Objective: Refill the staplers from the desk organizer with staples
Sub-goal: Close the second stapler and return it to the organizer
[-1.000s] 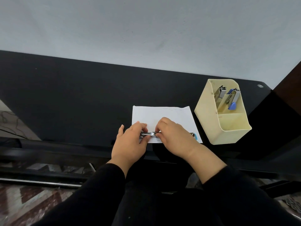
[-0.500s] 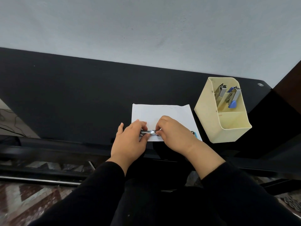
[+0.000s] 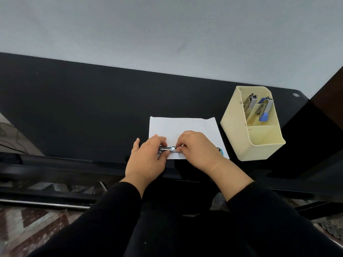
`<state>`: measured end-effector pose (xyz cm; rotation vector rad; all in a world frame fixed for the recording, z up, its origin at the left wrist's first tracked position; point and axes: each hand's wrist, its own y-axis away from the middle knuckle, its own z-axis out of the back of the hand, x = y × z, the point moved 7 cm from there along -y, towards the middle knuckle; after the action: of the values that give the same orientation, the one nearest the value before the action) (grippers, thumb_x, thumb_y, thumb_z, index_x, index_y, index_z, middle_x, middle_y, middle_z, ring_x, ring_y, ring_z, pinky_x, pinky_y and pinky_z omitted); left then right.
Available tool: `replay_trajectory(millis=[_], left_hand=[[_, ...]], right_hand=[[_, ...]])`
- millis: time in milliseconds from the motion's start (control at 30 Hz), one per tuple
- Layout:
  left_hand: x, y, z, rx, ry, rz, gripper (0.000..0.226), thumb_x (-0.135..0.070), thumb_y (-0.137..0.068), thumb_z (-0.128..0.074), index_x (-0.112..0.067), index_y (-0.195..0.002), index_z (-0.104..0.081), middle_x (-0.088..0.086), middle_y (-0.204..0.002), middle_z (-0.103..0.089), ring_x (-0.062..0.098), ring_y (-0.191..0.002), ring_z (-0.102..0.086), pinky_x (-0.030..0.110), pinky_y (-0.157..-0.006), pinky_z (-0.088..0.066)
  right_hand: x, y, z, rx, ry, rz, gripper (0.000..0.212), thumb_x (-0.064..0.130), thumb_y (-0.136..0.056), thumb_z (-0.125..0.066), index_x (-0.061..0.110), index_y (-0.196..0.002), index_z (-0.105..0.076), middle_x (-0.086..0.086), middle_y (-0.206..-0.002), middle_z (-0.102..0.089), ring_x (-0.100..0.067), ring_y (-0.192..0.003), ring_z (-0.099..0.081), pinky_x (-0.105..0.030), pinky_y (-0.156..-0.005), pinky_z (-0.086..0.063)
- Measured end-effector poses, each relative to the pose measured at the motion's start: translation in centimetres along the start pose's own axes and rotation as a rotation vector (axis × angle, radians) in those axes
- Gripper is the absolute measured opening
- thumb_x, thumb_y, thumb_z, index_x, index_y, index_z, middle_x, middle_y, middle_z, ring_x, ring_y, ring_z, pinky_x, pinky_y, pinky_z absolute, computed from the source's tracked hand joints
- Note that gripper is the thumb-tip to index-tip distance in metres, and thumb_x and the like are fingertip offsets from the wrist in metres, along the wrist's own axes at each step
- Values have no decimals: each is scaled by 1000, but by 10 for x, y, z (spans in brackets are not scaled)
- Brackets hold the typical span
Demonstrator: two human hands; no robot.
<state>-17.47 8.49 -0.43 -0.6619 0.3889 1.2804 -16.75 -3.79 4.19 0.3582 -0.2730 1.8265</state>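
On white paper sheet (image 3: 185, 125) at near edge of black desk (image 3: 92, 108), chrome stapler (image 3: 167, 149): left end gripped in curled fingers of left hand (image 3: 146, 160), middle pinched by right hand (image 3: 198, 151). Nearby, cream plastic organizer (image 3: 233, 130) holding two staplers (image 3: 264, 110).

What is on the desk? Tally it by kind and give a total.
Desk organizer: 1
Staplers: 3 (held stapler; grey stapler and blue stapler in the organizer)
Paper sheet: 1
Total: 5
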Motion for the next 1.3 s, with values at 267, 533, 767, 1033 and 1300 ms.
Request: replay_trajectory(millis=[267,533,767,1033,1300], left_hand=[[-1,0,1,2,-4,-5,11,-31,-89,-51,-30,-96,-42,-13,-127,-53,6,-118,-46,33,-112,0],[-2,1,2,-1,-3,-4,12,-30,-89,-51,-32,-93,-40,-14,-124,-54,5,-117,-46,32,-112,0],[-1,0,1,9,-15,2,13,-30,-90,-49,-29,-102,-45,-13,-125,-53,7,-121,-43,33,-112,0],[-4,1,5,1,72,21,15,-32,-89,-49,-43,-92,-39,-19,-100,-62,-3,-97,-52,27,-111,3],[-3,1,5,-12,112,48,14,-30,-90,-50,-34,-95,-37,-28,-94,-53,-7,-83,-49,19,-107,5]], right_hand=[[-1,0,-1,-19,-26,34,17,15,-87,-56,9,-95,-69,-4,-103,-62,-21,-96,-55,-37,-87,-46],[-25,8,8,-110,-196,-57,30,23,-81,-66,13,-109,-63,2,-97,-58,-13,-88,-56,-24,-84,-44],[-27,11,5,-114,-199,-62,11,22,-86,-60,12,-87,-65,2,-88,-59,-16,-88,-54,-26,-80,-42],[5,14,22,-239,161,148,15,22,-94,-44,12,-97,-55,0,-96,-56,-21,-91,-52,-33,-79,-33],[23,17,29,-282,360,235,13,20,-94,-41,16,-98,-54,0,-96,-56,-24,-87,-53,-30,-71,-19]])
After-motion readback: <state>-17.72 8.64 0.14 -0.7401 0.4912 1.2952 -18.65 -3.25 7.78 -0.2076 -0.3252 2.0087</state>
